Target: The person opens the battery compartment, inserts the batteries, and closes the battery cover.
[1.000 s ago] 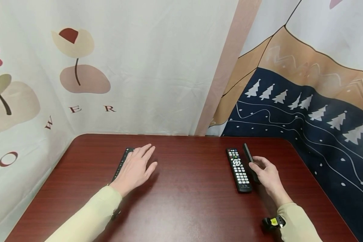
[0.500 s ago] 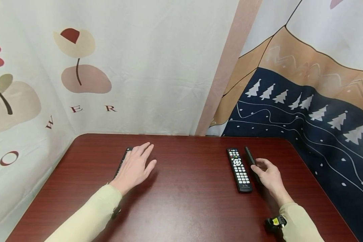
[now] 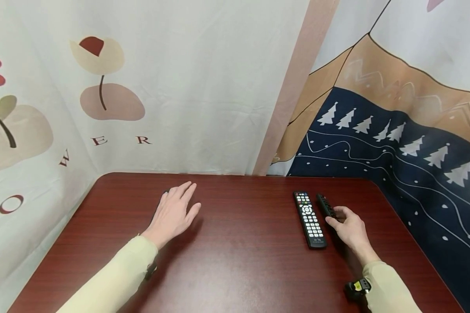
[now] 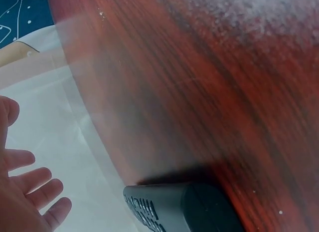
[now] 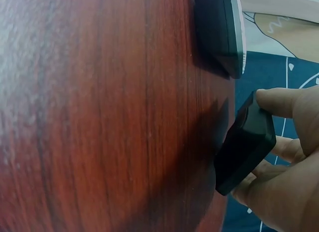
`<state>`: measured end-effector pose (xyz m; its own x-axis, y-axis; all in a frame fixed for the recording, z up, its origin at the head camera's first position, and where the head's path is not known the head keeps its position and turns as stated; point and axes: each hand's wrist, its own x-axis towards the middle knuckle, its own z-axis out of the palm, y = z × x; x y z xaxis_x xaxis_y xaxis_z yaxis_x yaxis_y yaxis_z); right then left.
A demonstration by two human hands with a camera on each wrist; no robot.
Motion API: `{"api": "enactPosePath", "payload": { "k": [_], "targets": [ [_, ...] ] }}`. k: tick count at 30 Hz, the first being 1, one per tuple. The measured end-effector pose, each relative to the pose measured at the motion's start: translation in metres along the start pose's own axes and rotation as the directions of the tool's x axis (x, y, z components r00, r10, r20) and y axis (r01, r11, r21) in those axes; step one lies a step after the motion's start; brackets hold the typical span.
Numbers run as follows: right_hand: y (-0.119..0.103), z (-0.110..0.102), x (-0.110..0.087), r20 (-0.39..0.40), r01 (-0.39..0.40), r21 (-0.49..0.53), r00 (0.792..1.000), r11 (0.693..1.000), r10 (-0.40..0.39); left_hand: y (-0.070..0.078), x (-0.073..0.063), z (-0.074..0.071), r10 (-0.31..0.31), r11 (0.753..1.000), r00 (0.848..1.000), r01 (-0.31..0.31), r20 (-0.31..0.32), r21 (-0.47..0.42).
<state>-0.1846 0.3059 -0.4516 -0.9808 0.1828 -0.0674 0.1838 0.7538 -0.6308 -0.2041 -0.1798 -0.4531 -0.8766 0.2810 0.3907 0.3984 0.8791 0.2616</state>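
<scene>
On the right of the table, my right hand [image 3: 350, 228] pinches a dark remote control [image 3: 324, 205] between thumb and fingers. The right wrist view shows that held remote tilted, its lower edge close to the tabletop. Just left of it lies a black remote with white buttons [image 3: 309, 221], face up. My left hand [image 3: 174, 215] hovers with fingers spread above another black remote [image 4: 164, 207], which rests on the table. From the head view the hand hides nearly all of that remote. A gap separates the left fingers from it in the left wrist view.
The reddish-brown wooden table [image 3: 235, 269] has rounded far corners. Behind it hangs a pale printed curtain [image 3: 203, 108], and a navy cloth with white trees [image 3: 376, 152] drapes along the right side. A dark wrist device [image 3: 356, 289] sits at the right sleeve.
The remote in my right hand has turned from edge-on so its button face shows, and its far end has come lower. My left hand has drifted slightly forward and left, covering more of its remote.
</scene>
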Motion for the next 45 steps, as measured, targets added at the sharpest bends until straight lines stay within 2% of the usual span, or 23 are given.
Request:
{"api": "enactPosePath", "payload": {
  "k": [12,27,36,45],
  "targets": [
    [-0.002,0.001,0.002,0.010,0.038,-0.121,0.999,0.992,-0.037,-0.005,0.001,-0.002,-0.002,1.000,1.000,0.002,-0.016,-0.015],
    [-0.006,0.003,0.002,0.009,0.054,-0.270,0.999,0.961,-0.053,-0.010,0.003,-0.005,-0.033,0.999,0.999,0.033,0.005,-0.020],
    [-0.006,0.005,0.004,0.010,0.049,-0.302,0.999,0.952,-0.049,-0.013,0.005,-0.008,-0.059,0.998,0.998,0.059,0.002,-0.006],
    [-0.011,0.002,0.006,0.020,0.084,-0.319,0.996,0.944,-0.082,-0.017,0.008,-0.008,-0.062,0.998,0.998,0.062,-0.018,0.015]
  ]
}}
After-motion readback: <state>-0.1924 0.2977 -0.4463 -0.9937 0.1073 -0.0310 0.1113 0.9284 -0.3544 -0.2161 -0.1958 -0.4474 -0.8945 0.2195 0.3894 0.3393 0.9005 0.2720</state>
